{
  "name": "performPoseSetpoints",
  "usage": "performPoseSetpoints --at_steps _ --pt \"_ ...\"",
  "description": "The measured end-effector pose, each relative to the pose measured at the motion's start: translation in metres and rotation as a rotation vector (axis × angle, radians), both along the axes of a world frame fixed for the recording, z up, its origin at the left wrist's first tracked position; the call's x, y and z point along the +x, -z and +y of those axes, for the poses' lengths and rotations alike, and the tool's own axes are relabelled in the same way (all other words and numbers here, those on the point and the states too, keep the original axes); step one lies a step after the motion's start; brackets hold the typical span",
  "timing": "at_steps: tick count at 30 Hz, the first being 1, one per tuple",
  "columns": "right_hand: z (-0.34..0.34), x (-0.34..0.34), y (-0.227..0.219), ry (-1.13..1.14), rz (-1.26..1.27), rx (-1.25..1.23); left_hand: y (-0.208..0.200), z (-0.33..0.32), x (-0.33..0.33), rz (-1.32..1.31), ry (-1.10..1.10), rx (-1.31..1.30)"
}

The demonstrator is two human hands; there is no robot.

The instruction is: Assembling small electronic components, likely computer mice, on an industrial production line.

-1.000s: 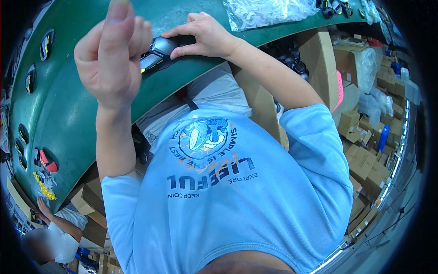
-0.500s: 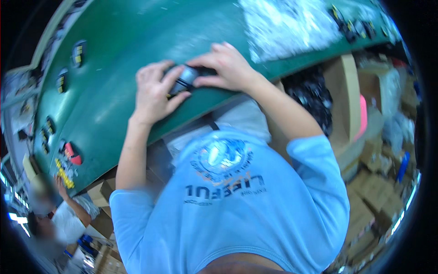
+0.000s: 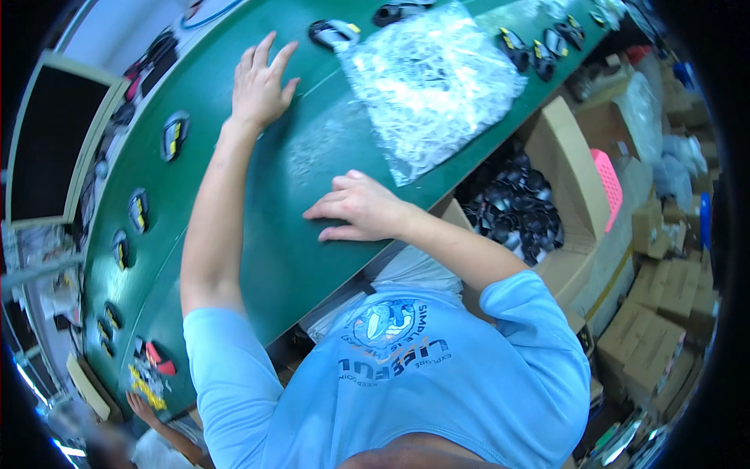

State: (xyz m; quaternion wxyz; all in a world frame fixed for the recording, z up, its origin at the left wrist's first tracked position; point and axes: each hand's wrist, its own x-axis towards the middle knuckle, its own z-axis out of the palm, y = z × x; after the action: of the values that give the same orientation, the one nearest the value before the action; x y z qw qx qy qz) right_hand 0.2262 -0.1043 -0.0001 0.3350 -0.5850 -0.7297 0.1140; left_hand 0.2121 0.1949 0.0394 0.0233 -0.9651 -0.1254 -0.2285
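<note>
Both hands are empty: the left hand (image 3: 262, 82) reaches, fingers spread, toward a black-and-yellow part (image 3: 333, 33) near the green tabletop's (image 3: 258, 258) far edge, while the right hand (image 3: 357, 209) rests flat, so picking up appears only begun.

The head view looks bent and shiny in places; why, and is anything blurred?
Head view: a fisheye lens bows the green table and darkens the corners; overhead light glares white off the plastic bag; the left hand and right hand are sharp, while the lower-left corner is blurred.
</note>
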Motion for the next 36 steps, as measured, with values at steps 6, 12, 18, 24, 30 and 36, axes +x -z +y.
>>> performPoseSetpoints --at_steps 6,12,18,24,30,36 --pt "-0.007 0.011 -0.004 -0.041 0.261 0.123 0.031 0.021 0.109 0.274 0.017 -0.013" --pt "-0.016 0.159 -0.048 0.63 0.011 0.306 0.014 0.035 0.072 0.377 -0.139 -0.101" --pt "0.015 0.224 -0.035 0.643 -0.264 -0.295 -0.024 -0.015 -0.067 0.231 -0.152 -0.112" --pt "0.017 0.24 -0.041 0.582 -0.128 -0.257 -0.026 -0.122 -0.191 0.329 -0.626 -0.428" --pt "-0.014 0.292 -0.007 0.617 0.293 0.002 -0.028 -0.129 -0.245 0.104 -0.151 -0.393" --pt "-0.053 0.181 -0.052 0.164 0.822 0.154 -0.025 -0.133 -0.267 0.332 0.217 -0.431"
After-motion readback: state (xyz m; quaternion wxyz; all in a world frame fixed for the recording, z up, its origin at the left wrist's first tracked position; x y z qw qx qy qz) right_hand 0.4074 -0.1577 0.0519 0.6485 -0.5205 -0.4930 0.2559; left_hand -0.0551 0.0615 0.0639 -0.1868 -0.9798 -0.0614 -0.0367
